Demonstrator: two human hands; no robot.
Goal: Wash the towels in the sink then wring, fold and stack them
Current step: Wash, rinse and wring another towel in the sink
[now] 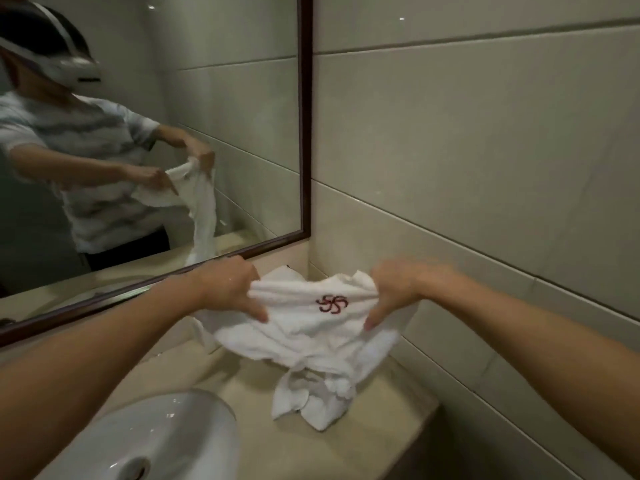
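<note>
Left hand [230, 289]: fingers curled into the upper edge of the towel [311, 327], thumb extended along the cloth. Right hand [394, 289]: fingers likewise bunched on the opposite upper edge, thumb pointing down the front. Both hands grasp the towel and hold it spread between them, red emblem [331, 304] facing the person.

Location: the towel hangs above the counter [391, 396], toward its back right corner by the wall; the lower end trails down in a crumpled twist and touches the counter surface. The sink [156, 441] lies to the left, near the counter's front edge, clear of the cloth.

Assessment: the step in hand appears to be opening the towel out ahead of folding. Whether it is fully wrung cannot be told. The next move calls for shaking the twisted lower end straight, then bringing edges together evenly.
</note>
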